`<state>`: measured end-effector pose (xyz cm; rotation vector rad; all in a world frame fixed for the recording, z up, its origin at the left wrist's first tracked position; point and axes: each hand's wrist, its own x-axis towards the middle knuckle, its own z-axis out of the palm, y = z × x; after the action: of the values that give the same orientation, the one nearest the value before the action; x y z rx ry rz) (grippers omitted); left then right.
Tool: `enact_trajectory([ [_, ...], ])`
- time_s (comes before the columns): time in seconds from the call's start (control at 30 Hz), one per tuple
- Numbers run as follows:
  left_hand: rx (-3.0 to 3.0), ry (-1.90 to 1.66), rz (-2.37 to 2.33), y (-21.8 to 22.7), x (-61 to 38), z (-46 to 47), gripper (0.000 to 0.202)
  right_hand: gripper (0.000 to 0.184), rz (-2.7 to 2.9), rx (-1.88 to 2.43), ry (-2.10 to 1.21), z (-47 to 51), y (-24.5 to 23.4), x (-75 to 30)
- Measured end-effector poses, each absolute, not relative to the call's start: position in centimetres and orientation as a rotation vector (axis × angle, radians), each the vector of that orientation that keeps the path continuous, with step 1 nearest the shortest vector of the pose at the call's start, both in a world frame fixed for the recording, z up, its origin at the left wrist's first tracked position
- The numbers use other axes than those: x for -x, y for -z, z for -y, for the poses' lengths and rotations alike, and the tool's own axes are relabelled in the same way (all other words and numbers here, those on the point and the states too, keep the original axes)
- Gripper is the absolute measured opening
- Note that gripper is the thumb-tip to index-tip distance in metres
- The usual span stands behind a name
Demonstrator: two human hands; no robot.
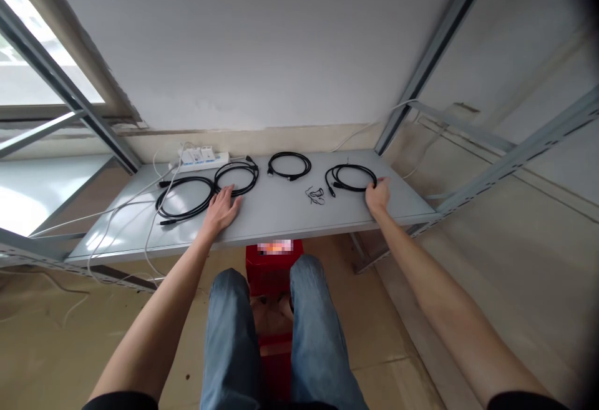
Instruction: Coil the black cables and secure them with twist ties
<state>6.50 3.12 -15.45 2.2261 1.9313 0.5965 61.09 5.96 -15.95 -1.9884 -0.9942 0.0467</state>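
Note:
Along the shelf lie several black cables wound into loops. At the right end, my right hand (378, 196) has its fingers closed on the edge of a coiled cable (349, 188), which rests on the surface with its plug ends at the left. My left hand (222, 211) lies palm down, fingers stretched out, where the far-left coil (180, 216) meets the second coil (256, 176). Its fingertips reach the second coil's near edge. Between the hands sits another coil (290, 154), untouched. Small dark ties (315, 196) lie in a loose heap left of the right coil.
A white power strip (206, 163) with plugged-in adapters stands against the wall. White cords (154, 216) run over the shelf's left side and hang past its front edge. Grey metal posts (397, 113) frame the shelf (271, 216). Beneath it is a red box (271, 273).

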Motion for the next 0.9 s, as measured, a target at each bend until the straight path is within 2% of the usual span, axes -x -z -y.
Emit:
enact_trajectory([
  [0.9,-2.203,-0.592,-1.933,15.25,-6.59,-3.0,0.075,0.044,0.983,1.95,-0.067,-5.85,16.19,-61.46],
])
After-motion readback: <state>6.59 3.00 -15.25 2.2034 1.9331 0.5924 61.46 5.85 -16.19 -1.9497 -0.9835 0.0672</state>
